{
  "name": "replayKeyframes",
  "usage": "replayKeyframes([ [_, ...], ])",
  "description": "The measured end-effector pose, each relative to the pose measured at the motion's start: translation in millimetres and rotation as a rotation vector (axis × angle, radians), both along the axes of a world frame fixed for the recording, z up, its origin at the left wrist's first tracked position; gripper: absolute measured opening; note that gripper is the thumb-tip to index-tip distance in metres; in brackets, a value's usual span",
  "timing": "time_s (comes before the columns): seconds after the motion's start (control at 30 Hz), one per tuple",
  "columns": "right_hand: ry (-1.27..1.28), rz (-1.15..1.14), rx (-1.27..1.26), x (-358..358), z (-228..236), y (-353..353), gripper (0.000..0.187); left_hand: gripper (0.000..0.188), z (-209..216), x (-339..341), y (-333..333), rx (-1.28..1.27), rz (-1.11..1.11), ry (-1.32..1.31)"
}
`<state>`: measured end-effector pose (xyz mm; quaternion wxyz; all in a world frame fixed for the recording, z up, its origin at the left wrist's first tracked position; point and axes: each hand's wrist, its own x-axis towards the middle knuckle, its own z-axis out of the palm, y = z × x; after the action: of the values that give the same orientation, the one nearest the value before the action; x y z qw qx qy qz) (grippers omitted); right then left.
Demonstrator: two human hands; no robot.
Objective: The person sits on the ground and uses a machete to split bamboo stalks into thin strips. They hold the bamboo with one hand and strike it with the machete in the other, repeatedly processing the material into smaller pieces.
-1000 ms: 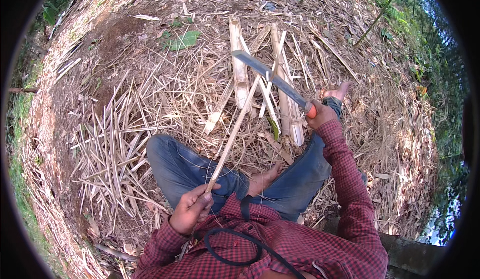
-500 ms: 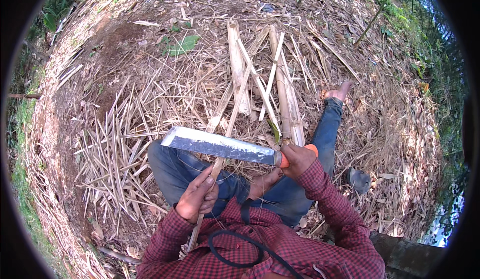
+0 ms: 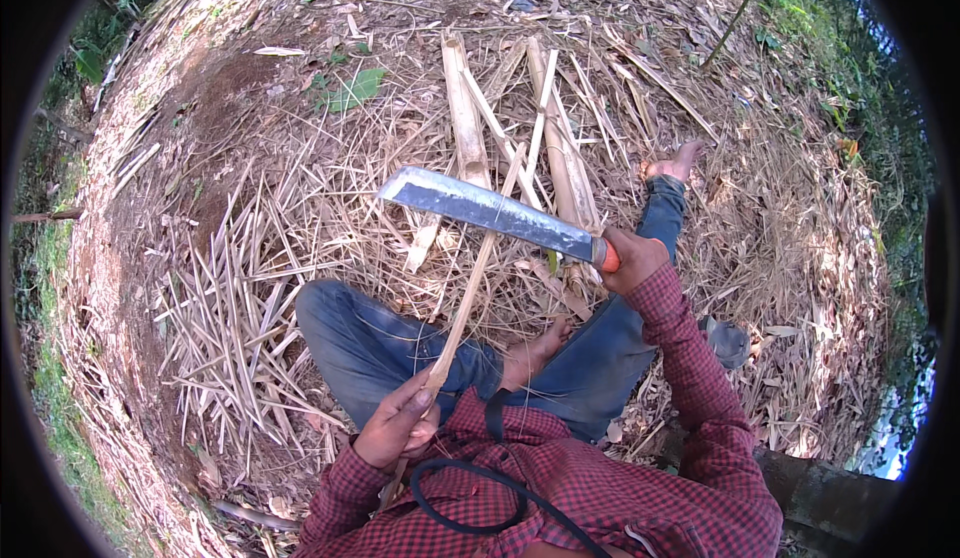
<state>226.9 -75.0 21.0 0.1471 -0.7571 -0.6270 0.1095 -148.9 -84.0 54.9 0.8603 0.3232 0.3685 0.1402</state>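
My left hand (image 3: 400, 426) is closed around the lower part of a long, pale bamboo strip (image 3: 465, 308), which slants up and away from my lap. In my right hand (image 3: 632, 260) is the orange handle of a machete (image 3: 490, 210). Its broad, dark blade with a bright edge points left and crosses the upper part of the strip. Whether the blade touches the strip or hovers over it, I cannot tell. The strip's lower end passes behind my left hand toward my sleeve.
Split bamboo pieces (image 3: 465, 118) lie ahead on the leaf-littered ground. A heap of thin strips (image 3: 235, 328) is at my left. My bent left leg (image 3: 350, 328) and outstretched right leg (image 3: 662, 213) frame the work. A dark log (image 3: 820, 493) lies at lower right.
The machete has moved away from me along the strip, toward its far end, and slightly right. My left hand has shifted a little nearer my body, still holding the strip.
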Motion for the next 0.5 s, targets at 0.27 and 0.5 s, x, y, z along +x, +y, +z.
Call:
replayKeyframes([
  [0.27,0.107,-0.306,0.05,22,-40,-2,0.039,0.04,1,-3,8,-0.03,0.09,0.15],
  [0.5,0.112,0.173,0.067,-60,-35,-35,0.029,0.035,-8,12,31,-0.027,0.064,0.104],
])
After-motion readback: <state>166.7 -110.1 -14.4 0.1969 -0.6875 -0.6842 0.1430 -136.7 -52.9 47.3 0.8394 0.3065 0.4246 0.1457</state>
